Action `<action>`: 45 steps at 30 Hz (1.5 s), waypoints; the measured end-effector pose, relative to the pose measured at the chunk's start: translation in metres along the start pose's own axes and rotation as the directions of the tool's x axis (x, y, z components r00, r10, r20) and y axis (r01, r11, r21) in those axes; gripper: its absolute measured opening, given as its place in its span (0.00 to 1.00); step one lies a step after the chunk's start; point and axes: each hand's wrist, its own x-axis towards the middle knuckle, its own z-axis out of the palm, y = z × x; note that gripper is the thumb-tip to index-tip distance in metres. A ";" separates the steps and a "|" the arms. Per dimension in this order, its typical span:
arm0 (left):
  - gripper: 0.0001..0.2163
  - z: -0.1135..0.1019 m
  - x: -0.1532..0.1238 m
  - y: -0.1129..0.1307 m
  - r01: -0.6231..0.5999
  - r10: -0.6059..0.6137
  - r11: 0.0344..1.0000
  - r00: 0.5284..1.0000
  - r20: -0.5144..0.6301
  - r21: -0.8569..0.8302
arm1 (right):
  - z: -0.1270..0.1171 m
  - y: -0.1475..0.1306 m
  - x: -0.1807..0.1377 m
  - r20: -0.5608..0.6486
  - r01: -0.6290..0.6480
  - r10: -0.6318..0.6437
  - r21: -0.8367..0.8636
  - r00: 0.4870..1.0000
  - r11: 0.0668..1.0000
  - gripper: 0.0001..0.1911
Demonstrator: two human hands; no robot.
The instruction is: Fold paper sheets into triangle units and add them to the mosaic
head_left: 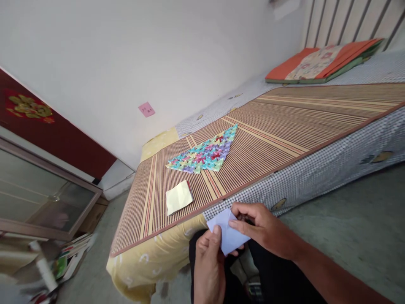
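Observation:
A pale lavender sheet of folded paper [232, 236] is held over my lap, with crease lines and folded flaps showing on it. My left hand [209, 257] grips its left edge, thumb on top. From the right, my right hand [257, 226] pinches the upper right edge between thumb and fingers. On the mat beyond lies a stack of pale yellow square paper [179, 198]. Farther back sits a triangular piece made of many small folded paper units [205, 154] in blue, yellow, pink, red and purple.
The striped mat [268, 126] covers a bed along the white wall. A folded orange quilt [325, 63] rests at the far right. A pink note [146, 109] sticks to the wall. At left stand a glass-fronted cabinet [41, 194] and floor clutter [60, 266].

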 end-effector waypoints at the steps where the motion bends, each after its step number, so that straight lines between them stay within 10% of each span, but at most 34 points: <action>1: 0.18 0.000 0.000 -0.001 -0.011 0.011 1.000 1.000 -0.002 0.028 | -0.001 -0.001 0.000 0.001 -0.001 0.001 0.001 1.000 1.000 0.11; 10: 0.18 0.004 -0.004 -0.004 -0.080 0.111 0.960 0.989 -0.101 0.270 | 0.003 -0.001 -0.001 -0.108 0.013 -0.023 -0.093 0.994 0.996 0.12; 28: 0.18 -0.002 -0.008 -0.013 -0.033 0.058 0.979 0.991 -0.119 0.200 | -0.003 0.007 0.008 -0.273 0.091 -0.144 -0.199 0.951 0.976 0.18; 34: 0.16 -0.005 -0.003 -0.012 -0.083 0.116 0.978 0.978 -0.173 0.191 | -0.003 0.002 0.002 -0.207 0.117 -0.183 -0.293 0.961 0.949 0.06; 45: 0.13 -0.004 -0.003 -0.013 -0.118 0.155 0.965 0.978 -0.142 0.236 | 0.002 0.001 -0.003 -0.084 0.483 -0.623 -0.555 0.777 0.677 0.12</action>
